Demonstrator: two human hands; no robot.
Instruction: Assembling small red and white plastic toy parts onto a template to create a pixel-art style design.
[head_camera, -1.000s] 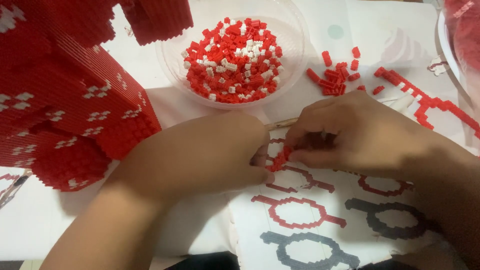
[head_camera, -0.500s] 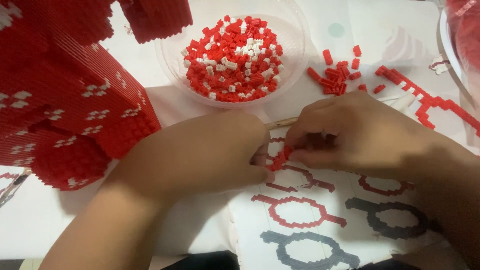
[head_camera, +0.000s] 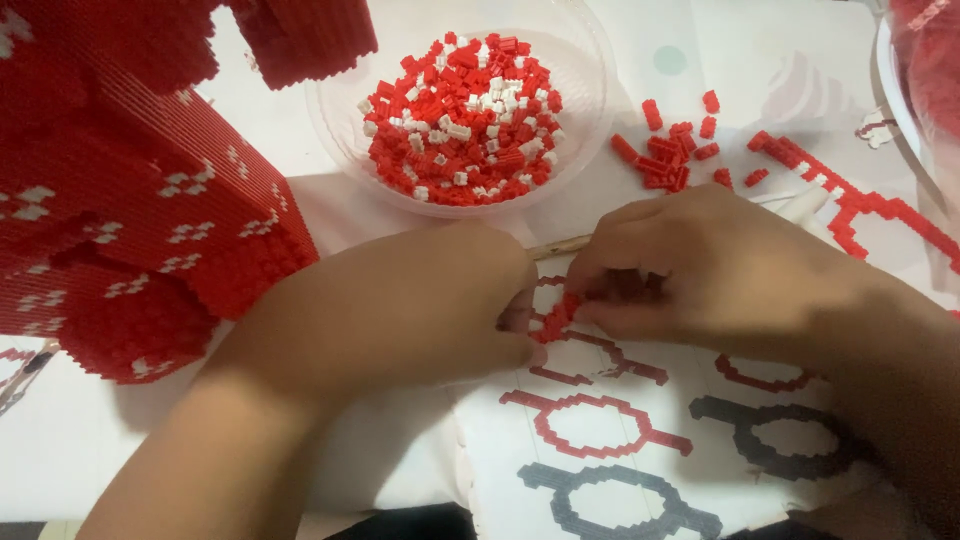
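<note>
Pinching a short strip of red bricks (head_camera: 553, 318) between the fingertips of the left hand (head_camera: 400, 310) and the right hand (head_camera: 720, 270), both grips clenched on it from opposite ends, knuckles up and fingers curled under. Holding that strip low over the upper edge of a printed pattern sheet (head_camera: 620, 470) on the desk (head_camera: 100, 450), just above the top row of red ring outlines; hard to tell whether touching the paper or hovering a little off it. Compared with the 2 earlier views, almost nothing moved: same 2 hands pressed together at the same spot, same strip between them, only a slight shuffle of the fingertips around it. Read as fine fingertip work on the strip itself, with no reach toward new pieces. Just behind the hands, a clear bowl (head_camera: 340, 150) filled with loose red and white bricks (head_camera: 460, 120), untouched. To its right, a small loose pile of red bricks (head_camera: 670, 160) and a jagged line of joined red bricks (head_camera: 860, 215) lying flat on the desk. Peeking out between the 2 hands, a thin pale stick (head_camera: 560, 247). At far left, a large red brick build (head_camera: 130, 220) with small white flecks, well apart from the strip.
</note>
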